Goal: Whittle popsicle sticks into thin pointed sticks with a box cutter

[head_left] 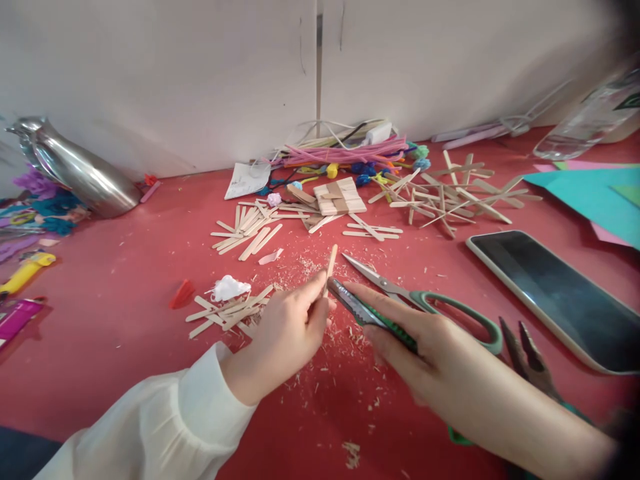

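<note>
My left hand point(287, 323) is closed in a pinch around a wooden craft stick point(332, 260), its end pointing up and away from me. Gripped in my right hand point(430, 343) is a utility knife point(357, 307) with a silver front and a green-and-black handle. The knife's tip meets the stick just above my left fingers. Pale wood shavings point(327, 343) lie scattered beneath both hands. Scissors with green handles point(433, 300) rest just beyond my right hand, partly hidden by it. Loose craft sticks point(240, 310) and a white fluffy piece point(229, 289) are left of my left hand.
On the red table point(125, 293), more craft sticks point(450, 193) lie in heaps towards the wall. Pink pipe cleaners point(345, 152) are bundled behind them. At right are a phone point(555, 297), pliers point(527, 353) and a clear bottle point(583, 120). A metal jug point(85, 170) stands at left.
</note>
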`<state>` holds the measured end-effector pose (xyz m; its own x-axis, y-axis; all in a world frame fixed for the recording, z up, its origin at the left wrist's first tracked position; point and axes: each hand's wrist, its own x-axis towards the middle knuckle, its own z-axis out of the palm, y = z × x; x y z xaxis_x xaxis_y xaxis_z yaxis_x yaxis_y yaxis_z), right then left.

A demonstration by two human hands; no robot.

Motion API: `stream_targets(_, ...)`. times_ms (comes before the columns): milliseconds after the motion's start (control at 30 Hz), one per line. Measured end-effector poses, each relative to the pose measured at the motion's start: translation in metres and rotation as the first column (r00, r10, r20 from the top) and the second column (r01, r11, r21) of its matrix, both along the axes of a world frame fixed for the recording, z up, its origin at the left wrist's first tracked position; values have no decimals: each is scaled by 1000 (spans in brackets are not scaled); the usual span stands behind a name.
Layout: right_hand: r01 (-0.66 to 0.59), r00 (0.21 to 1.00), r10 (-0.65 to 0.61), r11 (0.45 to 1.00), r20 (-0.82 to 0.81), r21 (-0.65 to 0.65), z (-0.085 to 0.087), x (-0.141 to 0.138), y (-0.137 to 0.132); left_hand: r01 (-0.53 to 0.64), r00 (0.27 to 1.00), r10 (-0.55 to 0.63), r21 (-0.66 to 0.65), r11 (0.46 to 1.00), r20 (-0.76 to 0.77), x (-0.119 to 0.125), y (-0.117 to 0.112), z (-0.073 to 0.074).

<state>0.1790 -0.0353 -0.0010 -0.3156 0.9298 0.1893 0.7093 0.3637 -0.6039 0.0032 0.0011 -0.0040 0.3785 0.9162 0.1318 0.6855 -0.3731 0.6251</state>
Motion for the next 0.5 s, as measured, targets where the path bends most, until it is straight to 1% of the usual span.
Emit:
stream_targets(100, 13, 1000, -13, 999, 21, -40, 4, -2, 0, 6, 999, -6, 3, 1000, 32, 1, 0, 1)
stream_targets(167, 10, 1000, -8, 998, 25, -55, 6, -2, -1, 16, 1000, -16, 11, 1000, 24, 1, 1, 2)
stream_targets(333, -6, 999, 1, 995, -49, -98, 8, 1, -2, 37, 999, -37, 70, 997, -5, -2, 3, 3)
stream_targets(400, 1, 1000, -1, 998, -6, -69, 7, 2, -3, 29, 1000, -29, 68, 997, 3, -3, 3, 3)
stream_targets(500, -12, 998, 11, 1000, 70, 19, 7, 2, -4, 20, 999, -20, 13, 1000, 38, -3, 3, 2)
